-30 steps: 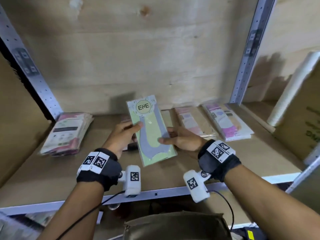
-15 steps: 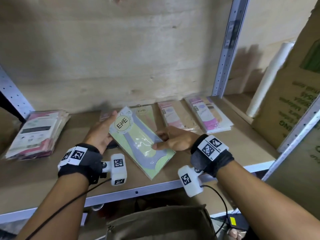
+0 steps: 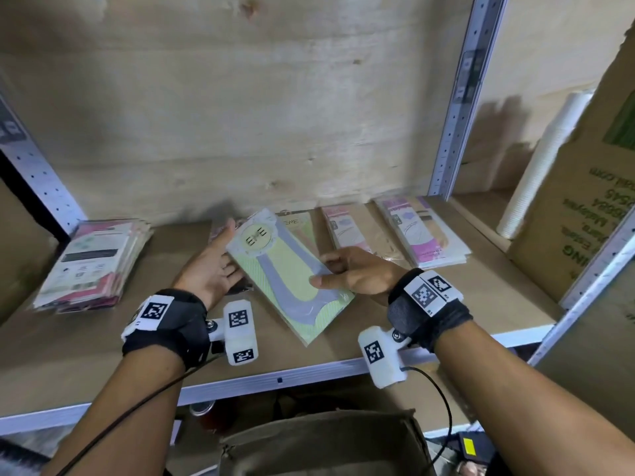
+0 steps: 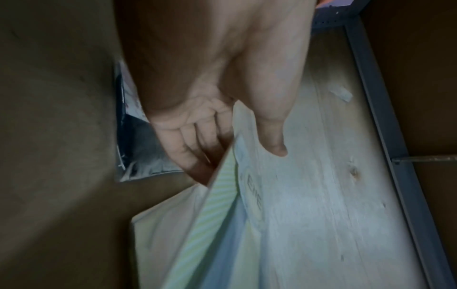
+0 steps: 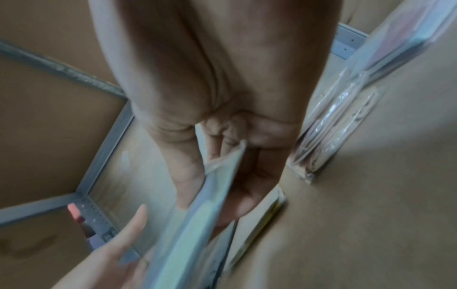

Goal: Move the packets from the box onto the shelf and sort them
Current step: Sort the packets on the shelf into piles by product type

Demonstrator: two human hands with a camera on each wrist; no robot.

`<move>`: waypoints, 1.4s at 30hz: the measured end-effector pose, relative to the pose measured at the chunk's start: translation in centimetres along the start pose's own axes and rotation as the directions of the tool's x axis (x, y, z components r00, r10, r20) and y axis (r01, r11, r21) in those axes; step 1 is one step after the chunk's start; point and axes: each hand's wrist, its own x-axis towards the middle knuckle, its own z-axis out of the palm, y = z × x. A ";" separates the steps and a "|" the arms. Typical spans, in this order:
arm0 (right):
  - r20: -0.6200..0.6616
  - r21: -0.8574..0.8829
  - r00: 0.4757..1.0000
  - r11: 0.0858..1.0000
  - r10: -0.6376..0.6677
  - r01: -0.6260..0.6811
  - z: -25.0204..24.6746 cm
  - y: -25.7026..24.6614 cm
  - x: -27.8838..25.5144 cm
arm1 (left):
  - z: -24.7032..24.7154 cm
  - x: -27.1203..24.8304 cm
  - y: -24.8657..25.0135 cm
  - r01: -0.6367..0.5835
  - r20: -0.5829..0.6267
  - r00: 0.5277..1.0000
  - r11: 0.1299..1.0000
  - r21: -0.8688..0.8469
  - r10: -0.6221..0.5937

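Wooden shelf carries a pink stack at far left and pink packets at right. Over its middle, both hands hold a green packet aslant. The left hand has thumb on top and straight fingers beneath; the right hand pinches the right edge between thumb and fingers

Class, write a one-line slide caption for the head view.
Left hand and right hand hold a green ENE packet at the shelf.
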 end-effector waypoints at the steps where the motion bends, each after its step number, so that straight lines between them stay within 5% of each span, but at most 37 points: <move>1: -0.058 0.029 0.998 0.999 0.026 -0.025 -0.1 0.2 0.3 | 0.1 0.1 -0.2 0.000 0.004 1.000 0.999 0.042 0.000; 8: -0.287 0.186 0.953 0.981 0.099 -0.046 0.6 -0.2 2.3 | 1.1 -0.1 -2.0 -0.014 0.196 0.978 0.919 0.394 -0.069; 14: -0.361 0.067 0.918 0.986 0.165 -0.151 1.7 -0.8 4.5 | 2.1 1.0 -2.7 -0.081 0.011 0.996 0.868 0.490 0.086; 21: -0.525 -0.204 0.843 0.944 0.117 -0.259 1.7 -1.4 5.7 | 3.5 3.6 -3.1 -0.102 -0.149 0.960 0.793 0.600 0.236; 33: -0.428 -0.341 0.885 0.874 0.184 -0.347 2.3 -1.7 6.5 | 5.3 4.5 -2.6 0.095 -0.260 0.932 0.523 0.847 0.253; 42: -0.408 -0.349 0.890 0.866 0.204 -0.358 2.2 -1.7 6.5 | 5.5 4.4 -2.6 0.118 -0.232 0.940 0.396 0.911 0.252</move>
